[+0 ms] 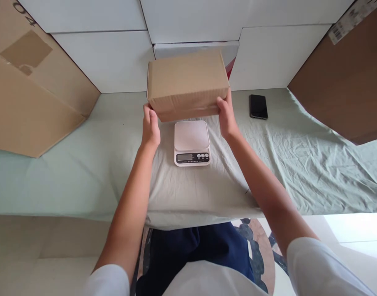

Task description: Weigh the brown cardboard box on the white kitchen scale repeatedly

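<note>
A closed brown cardboard box (188, 78) is held between my two hands, slightly tilted, behind and above the kitchen scale. My left hand (151, 126) grips its lower left corner, thumb in front. At the lower right corner, my right hand (226, 115) holds it with the thumb on the front face and the other fingers mostly hidden. The white digital kitchen scale (192, 135) rests on the cloth between my forearms, with nothing on its platform. Its small display looks blank.
A black phone (258, 107) lies to the right on the green cloth (114, 172). Large cardboard boxes stand at the left (37, 90) and right (345, 82). White panels or boxes (108, 61) form the back, with a bit of red behind the held box.
</note>
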{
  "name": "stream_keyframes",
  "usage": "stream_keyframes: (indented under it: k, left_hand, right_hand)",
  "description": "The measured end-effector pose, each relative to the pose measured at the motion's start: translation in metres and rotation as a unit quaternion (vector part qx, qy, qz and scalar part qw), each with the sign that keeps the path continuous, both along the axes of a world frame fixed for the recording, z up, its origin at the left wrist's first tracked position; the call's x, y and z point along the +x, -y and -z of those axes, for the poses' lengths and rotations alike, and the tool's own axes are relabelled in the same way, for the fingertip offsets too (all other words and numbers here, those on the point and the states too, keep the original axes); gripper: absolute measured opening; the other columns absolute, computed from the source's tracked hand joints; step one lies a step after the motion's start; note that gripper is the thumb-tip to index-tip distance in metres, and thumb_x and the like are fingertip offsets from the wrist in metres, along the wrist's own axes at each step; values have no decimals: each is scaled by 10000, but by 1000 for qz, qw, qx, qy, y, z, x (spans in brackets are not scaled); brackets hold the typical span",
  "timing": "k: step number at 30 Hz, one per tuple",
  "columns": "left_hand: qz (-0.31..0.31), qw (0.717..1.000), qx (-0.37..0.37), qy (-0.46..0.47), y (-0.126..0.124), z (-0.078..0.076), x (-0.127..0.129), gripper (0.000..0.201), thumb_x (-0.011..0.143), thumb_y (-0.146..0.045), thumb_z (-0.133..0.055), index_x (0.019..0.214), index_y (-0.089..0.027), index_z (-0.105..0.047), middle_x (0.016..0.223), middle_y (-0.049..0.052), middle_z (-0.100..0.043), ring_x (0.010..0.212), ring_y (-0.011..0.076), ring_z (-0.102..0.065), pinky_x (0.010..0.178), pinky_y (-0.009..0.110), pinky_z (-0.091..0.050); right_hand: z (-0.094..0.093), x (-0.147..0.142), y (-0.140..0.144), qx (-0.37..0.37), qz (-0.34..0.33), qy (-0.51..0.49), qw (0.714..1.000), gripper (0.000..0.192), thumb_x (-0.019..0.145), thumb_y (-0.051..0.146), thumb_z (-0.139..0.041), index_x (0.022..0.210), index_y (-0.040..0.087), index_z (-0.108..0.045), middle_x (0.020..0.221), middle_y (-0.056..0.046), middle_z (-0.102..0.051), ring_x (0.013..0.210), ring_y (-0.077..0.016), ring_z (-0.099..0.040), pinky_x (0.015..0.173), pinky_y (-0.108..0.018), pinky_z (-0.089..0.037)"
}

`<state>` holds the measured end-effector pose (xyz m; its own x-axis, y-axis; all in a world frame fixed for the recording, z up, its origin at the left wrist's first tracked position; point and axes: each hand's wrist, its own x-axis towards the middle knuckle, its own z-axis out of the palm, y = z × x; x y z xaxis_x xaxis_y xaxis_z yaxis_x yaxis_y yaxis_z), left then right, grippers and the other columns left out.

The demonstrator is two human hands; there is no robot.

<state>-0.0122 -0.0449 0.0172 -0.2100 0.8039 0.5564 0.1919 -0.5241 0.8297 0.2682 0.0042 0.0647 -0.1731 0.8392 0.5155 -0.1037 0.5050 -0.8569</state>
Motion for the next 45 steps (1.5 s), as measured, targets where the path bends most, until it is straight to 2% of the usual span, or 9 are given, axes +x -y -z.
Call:
stream_keyframes:
  k: [5,7,10,13,19,23,30,38,45]
  left_hand:
    - [46,998,-30,-19,75,4,17,782,888,-890,-365,1330,-282,-582,1378,126,-656,1401,313,-595,1205,475,-456]
    - [45,998,-35,-8,94,9,25,789,892,-892,-338,1361,-298,-562,1390,123,-643,1379,315,-603,1172,475,-482]
    - [16,999,-36,16,110,16,33,799,888,-901,-313,1368,-311,-558,1378,120,-630,1333,315,-614,1112,473,-515]
    - [3,999,-38,29,114,20,37,781,892,-897,-316,1350,-319,-573,1359,114,-629,1297,310,-617,1082,473,-522]
    - [24,998,-49,35,111,22,38,795,891,-897,-328,1396,-325,-552,1417,120,-610,1351,325,-593,1127,511,-492]
    - [29,997,-55,42,110,22,38,805,882,-903,-326,1409,-339,-554,1468,117,-592,1393,335,-570,1149,515,-479]
    - [35,997,-56,49,108,21,39,806,885,-899,-331,1427,-342,-547,1483,124,-591,1395,332,-574,1145,526,-489]
    - [31,996,-63,47,109,20,40,799,886,-896,-332,1423,-345,-547,1483,121,-591,1395,332,-570,1124,497,-497]
    - [32,996,-67,47,109,17,41,794,889,-894,-322,1426,-350,-540,1485,122,-590,1396,328,-579,1133,498,-492]
  right_hand:
    - [27,22,58,-50,10,-5,999,780,836,697,-588,1561,475,-404,1582,54,-551,1625,-308,-335,1403,-540,-221]
    - [39,23,78,-75,13,-22,997,748,844,657,-585,1549,476,-415,1597,54,-538,1610,-303,-358,1391,-544,-252]
    - [50,19,96,-102,8,-44,994,737,840,621,-591,1539,466,-418,1613,45,-523,1590,-301,-385,1361,-545,-319]
    - [51,16,103,-112,11,-52,992,736,828,606,-605,1526,442,-438,1624,39,-509,1578,-308,-392,1364,-553,-307]
    - [46,18,104,-121,20,-52,991,658,852,572,-576,1488,434,-482,1590,38,-544,1540,-305,-433,1364,-553,-303]
    - [45,18,104,-119,17,-61,991,630,861,547,-580,1476,454,-484,1604,50,-524,1566,-296,-411,1352,-546,-324]
    - [45,17,104,-114,24,-43,992,684,863,596,-562,1517,448,-430,1608,41,-519,1554,-291,-425,1320,-530,-377]
    - [46,17,105,-113,23,-46,992,660,868,586,-569,1504,464,-442,1631,51,-490,1574,-279,-401,1342,-511,-349]
    - [46,17,105,-118,35,-30,992,730,850,641,-566,1539,463,-404,1655,59,-469,1586,-287,-381,1348,-511,-348]
